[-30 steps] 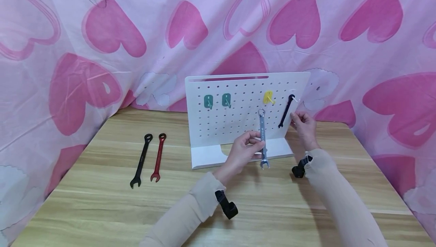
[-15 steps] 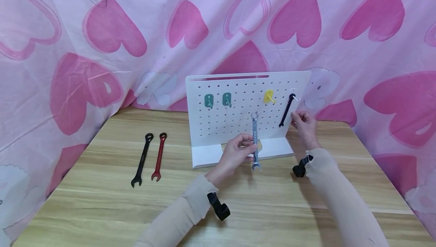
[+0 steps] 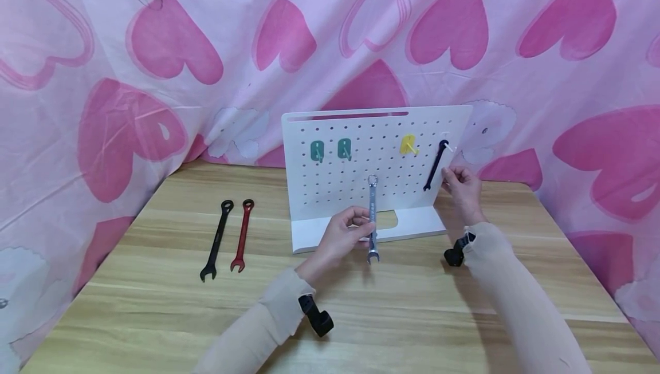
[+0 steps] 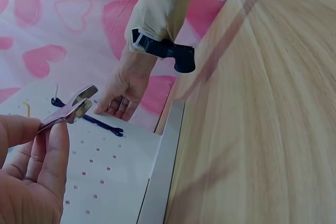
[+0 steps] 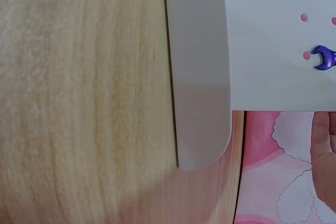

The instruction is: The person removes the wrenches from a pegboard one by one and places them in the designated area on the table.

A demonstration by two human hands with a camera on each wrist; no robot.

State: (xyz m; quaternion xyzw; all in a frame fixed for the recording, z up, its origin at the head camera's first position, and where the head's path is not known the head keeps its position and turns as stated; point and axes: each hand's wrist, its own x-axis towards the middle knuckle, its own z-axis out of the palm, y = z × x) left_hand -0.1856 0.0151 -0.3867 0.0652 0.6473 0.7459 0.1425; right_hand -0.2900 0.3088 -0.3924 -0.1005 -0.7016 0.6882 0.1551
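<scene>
Slim chrome wrench (image 3: pixel 372 217) upright, pinched in left hand (image 3: pixel 341 235); right hand (image 3: pixel 462 187) loosely curled, empty.

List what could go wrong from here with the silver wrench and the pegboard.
1. The left hand pinches the silver wrench only at mid-shaft, upright; it could swing or slip onto the table.
2. The right hand steadies just one edge of the free-standing pegboard; a push might tip it.
3. A knock could shake the black wrench off its white hook.

Pegboard (image 3: pixel 356 173) blocks ahead; bare table (image 3: pixel 412 305) before it lies open.
</scene>
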